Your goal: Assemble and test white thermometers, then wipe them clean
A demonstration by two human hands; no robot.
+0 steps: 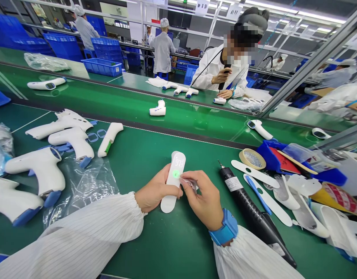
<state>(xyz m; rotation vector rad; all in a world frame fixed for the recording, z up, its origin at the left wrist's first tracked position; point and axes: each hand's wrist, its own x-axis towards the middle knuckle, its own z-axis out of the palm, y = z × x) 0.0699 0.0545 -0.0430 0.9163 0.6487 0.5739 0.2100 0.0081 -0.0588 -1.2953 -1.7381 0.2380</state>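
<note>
My left hand [158,189] is closed around a white infrared thermometer [172,193], held tilted above the green table. Digits and a round green light glow on its face. My right hand [203,197], with a blue band at the wrist, has its thumb and forefinger pinched at the thermometer's right edge. Something small, pale and crumpled shows under these fingers; I cannot make out what it is. To the right of this hand lies a black electric screwdriver [248,205].
White thermometer housings [35,166] and a clear plastic bag [88,186] lie left. At right are white covers [254,174], a tape roll [252,159] and a blue bin [262,149]. A green conveyor [117,102] carries thermometers; a co-worker [219,69] works beyond it.
</note>
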